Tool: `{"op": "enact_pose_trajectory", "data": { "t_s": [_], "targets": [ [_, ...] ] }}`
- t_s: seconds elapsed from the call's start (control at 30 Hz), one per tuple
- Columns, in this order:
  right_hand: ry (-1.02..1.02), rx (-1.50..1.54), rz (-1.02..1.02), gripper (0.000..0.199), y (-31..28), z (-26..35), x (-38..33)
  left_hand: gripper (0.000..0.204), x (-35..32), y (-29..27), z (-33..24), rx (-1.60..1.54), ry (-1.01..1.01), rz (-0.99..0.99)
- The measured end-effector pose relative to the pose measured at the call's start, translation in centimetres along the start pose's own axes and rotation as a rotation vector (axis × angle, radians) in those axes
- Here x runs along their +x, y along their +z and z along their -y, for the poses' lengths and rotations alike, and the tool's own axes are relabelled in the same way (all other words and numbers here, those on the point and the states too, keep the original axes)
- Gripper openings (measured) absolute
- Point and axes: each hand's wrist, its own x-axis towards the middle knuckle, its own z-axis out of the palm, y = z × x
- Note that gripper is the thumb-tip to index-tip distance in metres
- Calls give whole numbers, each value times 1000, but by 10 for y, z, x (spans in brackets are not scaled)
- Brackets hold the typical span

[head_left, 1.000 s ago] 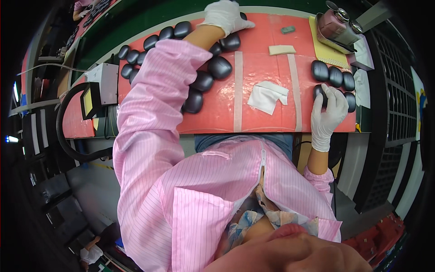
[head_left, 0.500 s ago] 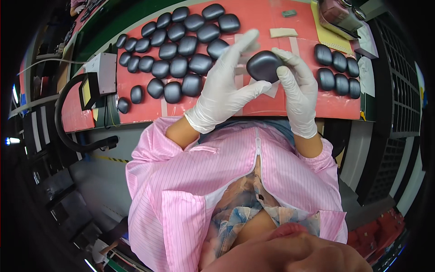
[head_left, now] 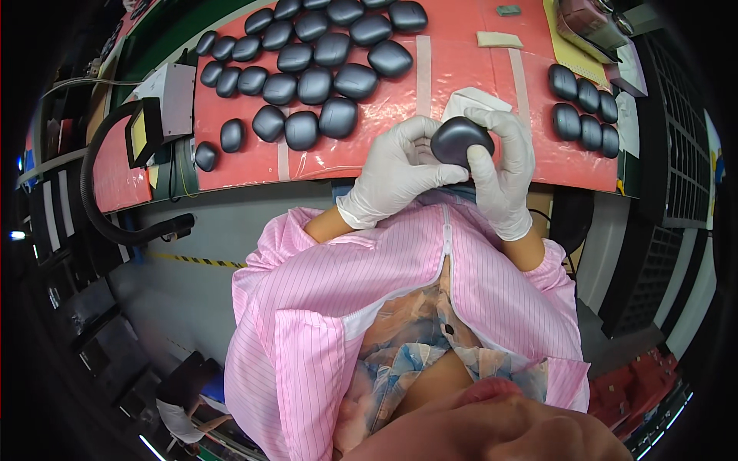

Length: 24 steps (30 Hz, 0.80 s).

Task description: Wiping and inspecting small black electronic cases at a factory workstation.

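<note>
A rounded, glossy dark grey case [head_left: 460,142], shaped like an earbud charging case, is held up in front of me near the table's front edge. My right hand [head_left: 503,165], in a white glove, grips it from the right, thumb on its face and fingers at its upper edge. From the left, my gloved left hand [head_left: 396,173] closes on its side with bent fingers, the thumb stretched below it; those fingertips are partly hidden. Behind the case lies a white cloth [head_left: 477,102] on the pink table mat [head_left: 453,61].
Many similar cases [head_left: 315,86] lie in rows on the left, with a smaller group [head_left: 578,123] at right. A folded pale cloth [head_left: 500,39] and a small green block [head_left: 508,11] lie farther back. A lamp with a black flexible arm [head_left: 96,184] stands at left; containers [head_left: 588,27] stand back right.
My left hand has come down from its raised, spread pose and closed on the case's side. The case has moved slightly nearer to me and turned. The view has shifted a little.
</note>
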Motion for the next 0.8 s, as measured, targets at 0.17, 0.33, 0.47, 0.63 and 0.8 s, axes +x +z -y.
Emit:
{"op": "enact_pose_trajectory", "data": {
  "t_s": [0.17,0.33,0.47,0.63,0.8],
  "targets": [
    [595,349,-49,36,-2,5,-7,48,-12,-1,16,204,151,95],
    [275,93,115,25,14,5,-7,65,-20,-19,-9,-34,-190,263],
    [182,-401,49,26,21,-29,1,66,-51,-66,-17,-42,-127,228],
    [24,-587,247,22,31,-34,2,73,-132,-190,-4,-46,-297,210],
    [7,-590,336,22,27,-39,-1,44,-205,-369,31,-1318,354,-738]
  ]
}}
